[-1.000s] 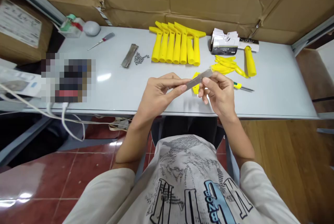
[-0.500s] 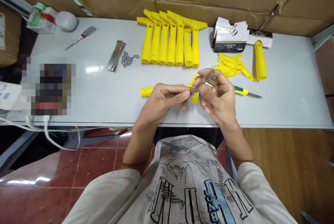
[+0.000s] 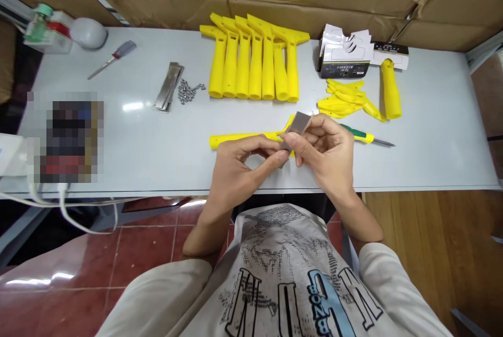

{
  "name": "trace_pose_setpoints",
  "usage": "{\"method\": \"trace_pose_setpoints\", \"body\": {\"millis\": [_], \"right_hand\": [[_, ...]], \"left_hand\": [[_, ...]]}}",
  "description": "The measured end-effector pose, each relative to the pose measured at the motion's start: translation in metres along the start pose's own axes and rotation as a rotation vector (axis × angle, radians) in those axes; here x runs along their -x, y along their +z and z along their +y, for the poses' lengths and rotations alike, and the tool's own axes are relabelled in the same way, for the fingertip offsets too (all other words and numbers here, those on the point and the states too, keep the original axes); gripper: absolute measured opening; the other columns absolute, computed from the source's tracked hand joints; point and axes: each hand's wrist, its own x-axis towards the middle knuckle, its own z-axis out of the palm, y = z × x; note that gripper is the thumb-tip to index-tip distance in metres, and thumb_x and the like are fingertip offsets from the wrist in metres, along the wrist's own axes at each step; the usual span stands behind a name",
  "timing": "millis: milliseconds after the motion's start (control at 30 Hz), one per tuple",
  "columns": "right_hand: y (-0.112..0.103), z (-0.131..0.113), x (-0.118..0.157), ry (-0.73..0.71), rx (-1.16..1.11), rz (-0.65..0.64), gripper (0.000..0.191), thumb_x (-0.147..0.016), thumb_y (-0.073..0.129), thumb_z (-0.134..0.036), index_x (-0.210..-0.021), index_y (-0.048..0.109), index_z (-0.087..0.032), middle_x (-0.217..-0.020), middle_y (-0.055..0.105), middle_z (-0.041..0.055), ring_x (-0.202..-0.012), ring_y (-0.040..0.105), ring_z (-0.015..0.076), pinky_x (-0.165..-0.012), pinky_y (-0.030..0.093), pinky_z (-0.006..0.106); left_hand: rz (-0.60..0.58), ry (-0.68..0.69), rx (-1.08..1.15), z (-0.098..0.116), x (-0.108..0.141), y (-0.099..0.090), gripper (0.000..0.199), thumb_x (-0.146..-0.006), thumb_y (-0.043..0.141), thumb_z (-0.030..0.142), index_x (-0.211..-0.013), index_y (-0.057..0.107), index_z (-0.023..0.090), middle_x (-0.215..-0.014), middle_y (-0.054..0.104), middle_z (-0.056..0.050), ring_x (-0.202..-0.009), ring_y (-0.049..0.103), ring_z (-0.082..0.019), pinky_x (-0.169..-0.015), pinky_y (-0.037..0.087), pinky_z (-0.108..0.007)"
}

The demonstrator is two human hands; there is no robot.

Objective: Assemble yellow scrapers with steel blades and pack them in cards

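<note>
We have one flat metal plate (image 3: 300,122) in both hands, above the surface (image 3: 428,153), close to the middle of its near edge. Left hand (image 3: 247,166): thumb and fingers pinching the plate's lower end. Right hand (image 3: 328,151): narrow pinch too, thumb on the plate's face, other fingers curled behind. Below the plate we see a yellow handle (image 3: 245,138) lying roughly parallel to the near edge, its head partly hidden by our hands. Right of that, a green-and-yellow screwdriver (image 3: 367,137), tip toward the right edge, grip partly behind the right hand. Beyond it, a heap of yellow strips (image 3: 341,100), then a lone yellow handle (image 3: 391,93). Along the far edge we have a row of yellow handles (image 3: 255,67), with folded cards (image 3: 346,59) to their right. Left of the row: small screws (image 3: 189,91) beside stacked metal plates (image 3: 168,88). Toward the far left corner, a second screwdriver (image 3: 112,59).
</note>
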Motion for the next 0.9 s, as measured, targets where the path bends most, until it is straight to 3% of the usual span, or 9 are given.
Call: {"method": "trace_pose_setpoints", "body": {"millis": [133,333,500,567,667,767,833,900], "right_hand": [[0.001,-0.003,0.002,0.009,-0.035,-0.051,0.059,-0.079,0.11,-0.065,-0.097,0.07,-0.025,-0.083,0.08,-0.0022,-0.052,0.061,0.0108,-0.053,0.06,0.03],[0.0,-0.001,0.002,-0.005,-0.054,0.0,0.058,-0.078,0.111,-0.061,-0.09,0.067,-0.025,-0.079,0.078,-0.0029,-0.053,0.062,0.0113,-0.054,0.062,0.029],[-0.02,0.008,0.01,-0.087,0.018,-0.038,0.031,-0.088,0.106,-0.043,-0.093,0.081,-0.025,-0.102,0.085,0.0028,-0.086,0.078,0.0167,-0.063,0.061,0.027],[-0.031,0.012,0.014,-0.086,0.094,-0.042,0.027,-0.086,0.106,-0.037,-0.091,0.083,-0.025,-0.104,0.086,0.0037,-0.094,0.079,0.0186,-0.066,0.061,0.027],[-0.043,0.01,0.016,-0.051,0.174,-0.079,0.027,-0.08,0.105,-0.027,-0.098,0.084,-0.024,-0.096,0.085,0.0019,-0.09,0.079,0.0178,-0.071,0.061,0.028],[-0.046,-0.002,0.016,-0.042,0.36,-0.241,0.03,-0.083,0.099,-0.021,-0.11,0.086,-0.023,-0.088,0.084,-0.0011,-0.08,0.074,0.0141,-0.073,0.055,0.028],[-0.045,-0.012,0.016,-0.045,0.503,-0.346,0.018,-0.09,0.095,-0.025,-0.107,0.089,-0.023,-0.087,0.084,-0.0013,-0.078,0.07,0.0121,-0.073,0.051,0.028],[-0.044,-0.019,0.016,-0.02,0.58,-0.39,0.007,-0.096,0.091,-0.029,-0.099,0.09,-0.022,-0.085,0.082,-0.0009,-0.075,0.066,0.0109,-0.072,0.049,0.028]], "left_hand": [[0.027,-0.026,0.007,0.0,0.002,-0.001,0.016,-0.095,0.102,0.043,-0.089,0.092,0.033,-0.083,0.087,0.003,-0.076,0.079,-0.02,-0.077,0.068,-0.036],[0.031,-0.035,0.027,0.002,-0.002,-0.003,0.013,-0.094,0.1,0.033,-0.085,0.09,0.032,-0.081,0.085,0.003,-0.075,0.077,-0.018,-0.075,0.066,-0.032],[0.032,-0.007,-0.11,0.006,-0.005,-0.016,0.025,-0.096,0.101,0.042,-0.084,0.085,0.028,-0.082,0.082,0.001,-0.077,0.075,-0.018,-0.076,0.064,-0.032],[-0.018,0.033,-0.186,0.007,-0.007,-0.025,0.024,-0.099,0.098,0.04,-0.086,0.084,0.027,-0.084,0.082,0.0,-0.077,0.074,-0.018,-0.076,0.062,-0.031],[-0.217,0.122,-0.314,0.008,-0.011,-0.038,0.023,-0.105,0.092,0.036,-0.088,0.082,0.026,-0.085,0.082,0.001,-0.076,0.072,-0.017,-0.075,0.057,-0.03],[-0.382,0.248,-0.458,0.012,-0.016,-0.041,0.025,-0.11,0.089,0.034,-0.09,0.079,0.024,-0.086,0.081,0.002,-0.079,0.072,-0.017,-0.075,0.052,-0.03],[-0.43,0.311,-0.515,0.017,-0.018,-0.038,0.023,-0.11,0.091,0.029,-0.092,0.078,0.023,-0.088,0.081,0.003,-0.083,0.074,-0.017,-0.077,0.051,-0.029],[-0.406,0.339,-0.526,0.02,-0.02,-0.034,0.016,-0.108,0.094,0.024,-0.101,0.079,0.022,-0.094,0.083,0.003,-0.087,0.076,-0.017,-0.081,0.053,-0.029]]}}
